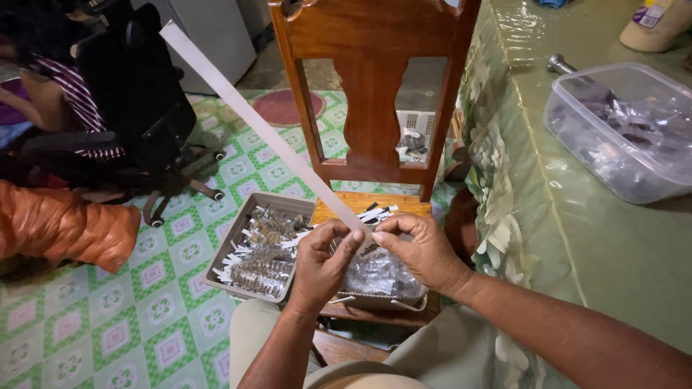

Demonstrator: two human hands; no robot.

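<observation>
In the head view, the left hand and the right hand meet over a wooden chair seat, fingers pinched together on the near end of a long white strip. The strip is flat, thin and stiff-looking, and it rises from the pinch up and away to the left. Directly beneath the grip lies a crinkled clear plastic bag of small dark parts. Just left of the grip sits a shallow grey tray packed with rows of small metal pieces on short white strips. Beyond the grip stands the chair's carved, glossy backrest. Well to the right, a translucent plastic tub rests on a shiny green tablecloth.
</observation>
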